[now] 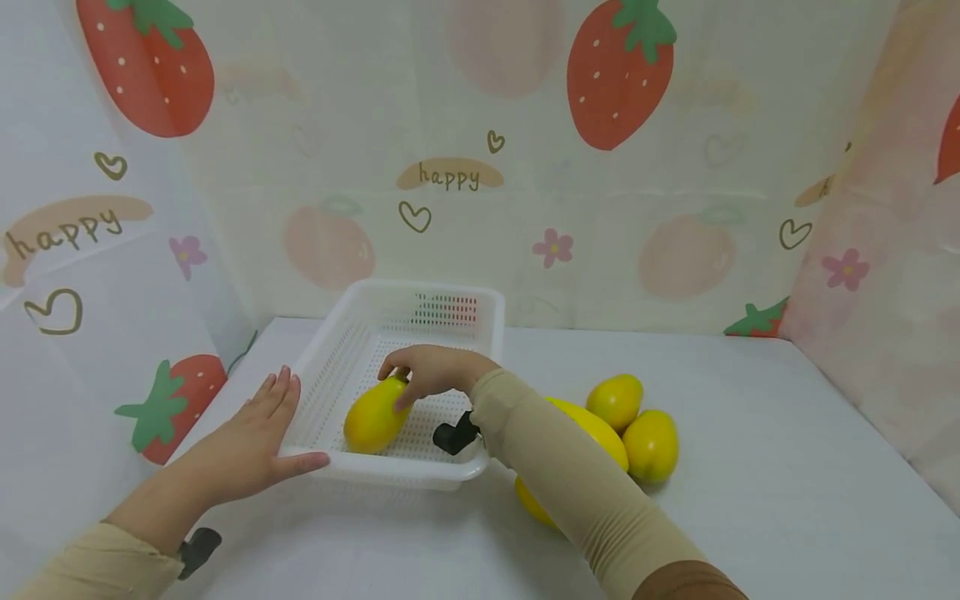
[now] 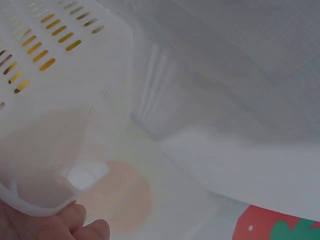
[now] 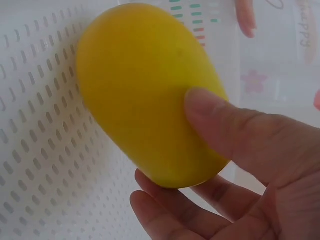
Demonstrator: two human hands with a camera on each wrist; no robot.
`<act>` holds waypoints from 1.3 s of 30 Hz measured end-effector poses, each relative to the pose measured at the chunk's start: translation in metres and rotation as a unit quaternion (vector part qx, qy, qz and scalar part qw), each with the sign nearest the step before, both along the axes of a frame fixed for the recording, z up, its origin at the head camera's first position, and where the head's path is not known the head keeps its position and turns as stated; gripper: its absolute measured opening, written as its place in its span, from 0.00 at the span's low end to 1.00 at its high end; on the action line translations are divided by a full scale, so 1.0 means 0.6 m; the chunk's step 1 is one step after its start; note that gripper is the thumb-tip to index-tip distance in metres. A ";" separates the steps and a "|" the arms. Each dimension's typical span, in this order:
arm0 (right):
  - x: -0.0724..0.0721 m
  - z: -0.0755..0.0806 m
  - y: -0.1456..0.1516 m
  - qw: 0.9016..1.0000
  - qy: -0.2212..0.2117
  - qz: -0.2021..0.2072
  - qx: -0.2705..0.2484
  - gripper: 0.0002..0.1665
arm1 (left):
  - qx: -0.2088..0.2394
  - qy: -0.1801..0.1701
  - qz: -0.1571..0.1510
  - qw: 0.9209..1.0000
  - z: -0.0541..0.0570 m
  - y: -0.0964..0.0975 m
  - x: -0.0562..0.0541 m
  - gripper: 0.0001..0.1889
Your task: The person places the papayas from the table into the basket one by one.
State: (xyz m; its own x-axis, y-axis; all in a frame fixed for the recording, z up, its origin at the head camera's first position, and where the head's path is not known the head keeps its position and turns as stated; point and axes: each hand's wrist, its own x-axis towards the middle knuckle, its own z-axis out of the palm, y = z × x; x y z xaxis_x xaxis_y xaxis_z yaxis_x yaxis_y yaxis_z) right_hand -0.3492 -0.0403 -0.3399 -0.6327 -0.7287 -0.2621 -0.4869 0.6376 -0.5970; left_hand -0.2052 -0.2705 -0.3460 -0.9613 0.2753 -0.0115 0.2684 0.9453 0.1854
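A yellow pear-shaped fruit is at the front of the white plastic basket, its narrow stem end towards my right hand. The right hand reaches in over the basket and grips that end. In the right wrist view the thumb presses one side of the fruit, with the other fingers curled on the opposite side. My left hand rests at the basket's front left corner, fingers straight along the left rim and thumb on the front rim. In the left wrist view its fingertips touch the rim.
To the right of the basket several more yellow fruits lie on the white table: two smaller ones and larger ones partly hidden behind my right forearm. Printed cloth walls with strawberries enclose the table's back and sides.
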 end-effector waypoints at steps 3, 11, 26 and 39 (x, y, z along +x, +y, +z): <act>0.001 0.000 0.001 1.000 -0.001 -0.006 0.006 0.23 | -0.001 0.002 -0.001 1.000 -0.001 -0.001 -0.001 0.62; -0.001 -0.001 0.002 1.000 0.015 -0.025 0.010 0.24 | -0.005 -0.002 0.004 1.000 -0.005 -0.003 -0.003 0.63; -0.003 0.010 0.005 0.999 0.011 -0.044 -0.012 0.18 | -0.001 0.006 0.003 1.000 -0.009 -0.003 -0.005 0.63; 0.002 0.030 0.012 0.998 0.007 -0.038 -0.042 0.17 | 0.008 0.012 -0.006 1.000 -0.011 -0.007 -0.007 0.64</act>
State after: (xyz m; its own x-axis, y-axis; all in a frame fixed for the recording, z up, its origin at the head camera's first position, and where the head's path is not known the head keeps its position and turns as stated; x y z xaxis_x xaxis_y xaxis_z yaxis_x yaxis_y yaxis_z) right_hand -0.3478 -0.0330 -0.3220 -0.6902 -0.6976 -0.1924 -0.4484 0.6209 -0.6430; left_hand -0.2092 -0.2748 -0.3529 -0.9580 0.2862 0.0157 0.2837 0.9391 0.1938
